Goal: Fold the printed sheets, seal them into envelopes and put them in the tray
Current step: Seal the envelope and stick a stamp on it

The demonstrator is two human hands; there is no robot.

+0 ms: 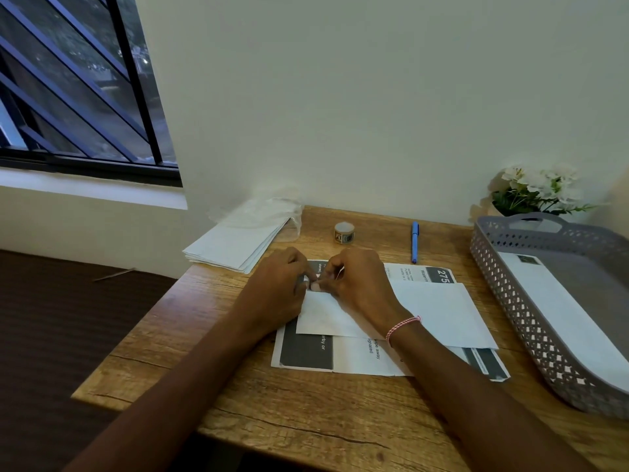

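Observation:
A white envelope (439, 311) lies across the printed sheets (354, 356) in the middle of the wooden desk. My left hand (275, 287) and my right hand (360, 284) meet at the envelope's upper left corner, fingertips curled and pinching something small there; what they pinch is hidden by the fingers. A stack of blank envelopes (235, 247) sits at the back left, partly in clear wrap. The grey perforated tray (510, 294) at the right holds one sealed envelope (558, 301).
A small roll of stamps or tape (344, 232) and a blue pen (415, 241) lie near the wall. White flowers (537, 189) stand in the back right corner behind the tray. A window is at the left; the desk's left edge drops to a dark floor.

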